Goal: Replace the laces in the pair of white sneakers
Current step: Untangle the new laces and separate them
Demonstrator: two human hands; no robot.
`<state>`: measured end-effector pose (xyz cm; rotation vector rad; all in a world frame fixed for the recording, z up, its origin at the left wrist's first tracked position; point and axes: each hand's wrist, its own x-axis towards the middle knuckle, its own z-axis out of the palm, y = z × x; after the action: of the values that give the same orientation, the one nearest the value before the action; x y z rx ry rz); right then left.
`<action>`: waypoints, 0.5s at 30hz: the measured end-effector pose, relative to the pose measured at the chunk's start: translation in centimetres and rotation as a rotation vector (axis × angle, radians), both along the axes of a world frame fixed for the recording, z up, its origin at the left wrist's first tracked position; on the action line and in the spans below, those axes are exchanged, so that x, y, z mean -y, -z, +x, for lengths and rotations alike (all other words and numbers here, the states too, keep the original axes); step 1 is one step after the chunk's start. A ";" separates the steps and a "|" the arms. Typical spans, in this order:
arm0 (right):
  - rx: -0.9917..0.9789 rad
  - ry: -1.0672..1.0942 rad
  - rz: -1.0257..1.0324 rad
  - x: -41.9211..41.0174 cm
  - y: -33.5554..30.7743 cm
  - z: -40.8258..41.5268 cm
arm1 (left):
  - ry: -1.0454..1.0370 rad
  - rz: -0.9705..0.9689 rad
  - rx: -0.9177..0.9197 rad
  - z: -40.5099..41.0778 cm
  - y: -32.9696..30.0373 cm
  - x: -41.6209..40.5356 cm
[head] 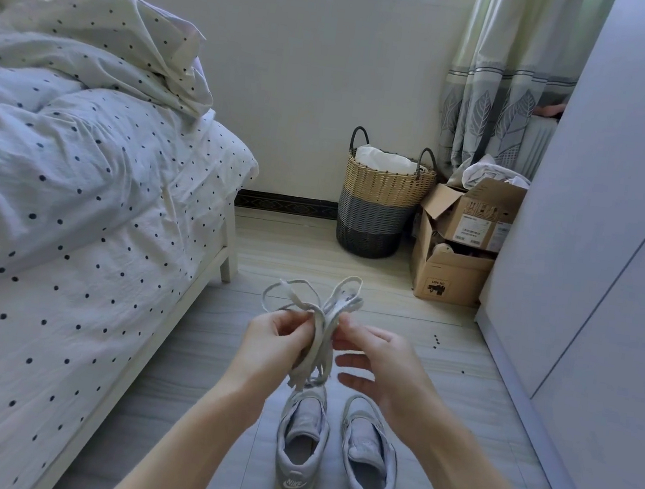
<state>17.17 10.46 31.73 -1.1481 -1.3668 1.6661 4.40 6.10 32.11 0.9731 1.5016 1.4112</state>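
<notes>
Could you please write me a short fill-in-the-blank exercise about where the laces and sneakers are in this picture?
1. The left hand and right hand both hold the bundle of ____.
2. The two sneakers stand on the ____, heels toward the camera.
3. The woven basket stands left of the cardboard ____.

Missing words: laces; floor; boxes

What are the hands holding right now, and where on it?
A bundle of white shoelaces: left hand grips its middle, right hand pinches beside it.
</notes>
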 end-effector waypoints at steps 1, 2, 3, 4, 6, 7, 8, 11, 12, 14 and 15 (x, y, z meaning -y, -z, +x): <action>-0.025 -0.040 -0.017 0.1 0.0 -0.1 | 0.003 0.020 -0.044 0.1 0.0 0.0; -0.048 -0.047 -0.027 0.1 0.1 -0.2 | -0.001 0.037 -0.102 0.2 0.1 0.0; -0.069 -0.029 -0.034 0.0 0.2 -0.3 | -0.010 0.052 -0.149 0.3 0.1 0.0; -0.089 0.004 -0.039 -0.1 0.2 -0.2 | -0.023 0.063 -0.174 0.3 0.2 0.0; -0.122 0.066 -0.050 -0.4 0.2 0.0 | -0.058 0.061 -0.160 0.3 0.3 -0.1; -0.136 0.093 -0.059 -0.6 0.1 0.2 | -0.078 0.049 -0.135 0.2 0.3 -0.2; -0.151 0.119 -0.077 -0.7 0.1 0.3 | -0.096 0.035 -0.100 -0.1 0.3 -0.3; -0.182 0.204 -0.157 -1.4 0.5 1.0 | -0.150 -0.005 0.059 -1.0 0.4 -0.5; -0.179 0.238 -0.173 -1.7 0.7 1.3 | -0.177 -0.018 0.091 -1.4 0.5 -0.6; -0.160 0.307 -0.181 -2.2 1.2 1.8 | -0.222 -0.044 0.111 -1.9 0.8 -0.8; -0.143 0.337 -0.171 -2.4 1.6 2.0 | -0.240 -0.053 0.108 -2.0 1.0 -0.9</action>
<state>19.16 12.89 30.17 -1.2514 -0.8991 1.6034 2.41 6.96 31.08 0.6900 1.6058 1.5576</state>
